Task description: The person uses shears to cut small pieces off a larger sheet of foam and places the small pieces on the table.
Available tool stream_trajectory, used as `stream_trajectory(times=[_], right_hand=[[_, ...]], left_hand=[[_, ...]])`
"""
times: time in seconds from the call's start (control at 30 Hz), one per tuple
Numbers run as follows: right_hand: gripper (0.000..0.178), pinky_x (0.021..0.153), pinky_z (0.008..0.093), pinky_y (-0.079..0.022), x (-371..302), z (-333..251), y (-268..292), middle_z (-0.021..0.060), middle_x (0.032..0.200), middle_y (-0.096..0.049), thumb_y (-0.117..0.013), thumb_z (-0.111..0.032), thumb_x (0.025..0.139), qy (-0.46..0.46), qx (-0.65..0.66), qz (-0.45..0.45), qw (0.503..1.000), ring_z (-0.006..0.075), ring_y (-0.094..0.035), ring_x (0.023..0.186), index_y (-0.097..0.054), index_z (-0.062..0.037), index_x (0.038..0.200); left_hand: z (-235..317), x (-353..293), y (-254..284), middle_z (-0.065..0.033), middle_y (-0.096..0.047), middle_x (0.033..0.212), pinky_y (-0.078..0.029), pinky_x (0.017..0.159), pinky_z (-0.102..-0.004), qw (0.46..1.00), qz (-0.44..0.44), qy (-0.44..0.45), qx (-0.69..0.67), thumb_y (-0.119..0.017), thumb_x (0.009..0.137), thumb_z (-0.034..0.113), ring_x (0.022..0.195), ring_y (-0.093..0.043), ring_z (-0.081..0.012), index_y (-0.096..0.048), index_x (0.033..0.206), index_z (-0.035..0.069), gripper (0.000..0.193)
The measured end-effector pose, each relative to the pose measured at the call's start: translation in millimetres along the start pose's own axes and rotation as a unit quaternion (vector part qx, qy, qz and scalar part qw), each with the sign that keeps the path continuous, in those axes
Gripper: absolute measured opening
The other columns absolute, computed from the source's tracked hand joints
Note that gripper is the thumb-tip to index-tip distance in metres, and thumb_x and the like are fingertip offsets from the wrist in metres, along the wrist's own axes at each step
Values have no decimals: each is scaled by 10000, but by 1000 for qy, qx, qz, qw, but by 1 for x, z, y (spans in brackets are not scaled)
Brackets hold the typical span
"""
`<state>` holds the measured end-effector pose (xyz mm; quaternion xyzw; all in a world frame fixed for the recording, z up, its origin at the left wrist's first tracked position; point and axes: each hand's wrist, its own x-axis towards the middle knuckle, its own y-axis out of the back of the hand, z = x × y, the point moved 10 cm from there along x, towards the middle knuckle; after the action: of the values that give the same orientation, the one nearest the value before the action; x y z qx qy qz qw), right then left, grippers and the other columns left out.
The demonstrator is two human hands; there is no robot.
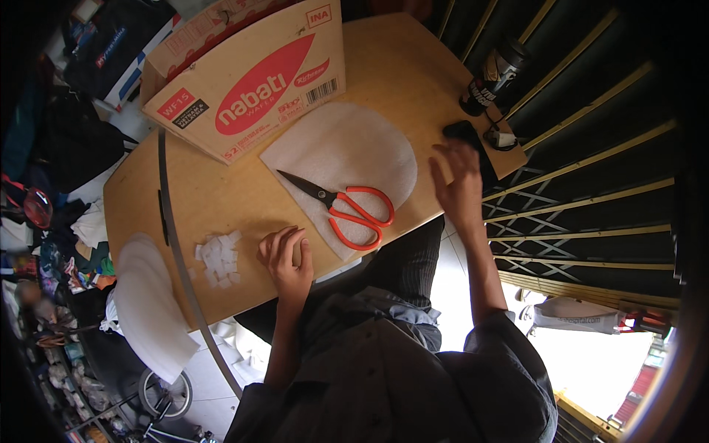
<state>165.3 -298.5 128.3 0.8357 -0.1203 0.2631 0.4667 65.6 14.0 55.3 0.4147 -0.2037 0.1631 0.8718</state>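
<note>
My left hand [286, 258] rests at the near edge of the table, its fingers loosely bent and nothing seen in them. Just left of it lies a small pile of white cut pieces [220, 260]. My right hand [459, 181] is over the table's right side with its fingers apart, nearest to a dark, flat object [476, 144] whose kind I cannot make out. Between the hands, scissors [323, 195] with orange-red handles lie with blades together, pointing up and left. Under them is a white foam sheet [362, 144] with a rounded far end.
A printed cardboard box [244, 81] stands on the far left of the table [399, 59]. At the far right are a dark, lidded jar [496, 74] and a plug with a cable [502, 138]. White foam [151, 303] hangs over the left edge, near a grey strap [177, 244]. A folding gate [576, 184] borders the right.
</note>
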Motion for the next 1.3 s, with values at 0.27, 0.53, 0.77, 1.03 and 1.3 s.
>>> stream_trajectory(times=[0.27, 0.53, 0.77, 1.03, 1.3], right_hand=[[416, 1069, 695, -284, -11, 127, -10, 181, 1452, -404, -685, -310, 868, -97, -211, 11, 973, 545, -273, 1370, -648, -126, 1239], [438, 1032, 774, -236, -8, 135, -17, 175, 1498, -358, -675, -368, 860, -144, -248, -28, 957, 569, -217, 1396, -647, -178, 1254], [346, 956, 443, -473, -25, -6, -27, 173, 1205, -595, -719, -157, 841, -19, 43, -126, 991, 377, -533, 1151, -634, -11, 1144], [468, 843, 413, -538, -63, -98, -92, 172, 1004, -646, -755, -253, 806, 91, -66, -220, 969, 312, -633, 1011, -603, -38, 1193], [473, 679, 402, -581, -60, -102, -106, 193, 938, -701, -708, -285, 842, 93, -31, -352, 931, 349, -707, 779, -587, 26, 1178]], left_hand=[[0, -1, -1, -49, -681, 1031, -390, 934, -425, 1000, -2, -4, -22, -676, 833, 49, 1012, -561, -285, -682, 1013, 104, 187], [0, -1, -1, -41, -679, 1017, -388, 931, -425, 1000, -5, 4, -21, -683, 839, 60, 1009, -560, -278, -680, 1002, 109, 170], [12, -4, -14, -42, -658, 1092, -389, 941, -431, 997, -51, -42, -42, -696, 828, 78, 1014, -562, -279, -684, 1019, 102, 192], [31, -4, -25, -24, -651, 1135, -397, 934, -426, 983, -137, -98, -69, -692, 824, 93, 1025, -574, -246, -695, 1005, 83, 182], [25, -13, -26, -19, -659, 1142, -408, 941, -418, 988, -113, -75, -74, -714, 814, 101, 1024, -567, -254, -700, 980, 90, 167]])
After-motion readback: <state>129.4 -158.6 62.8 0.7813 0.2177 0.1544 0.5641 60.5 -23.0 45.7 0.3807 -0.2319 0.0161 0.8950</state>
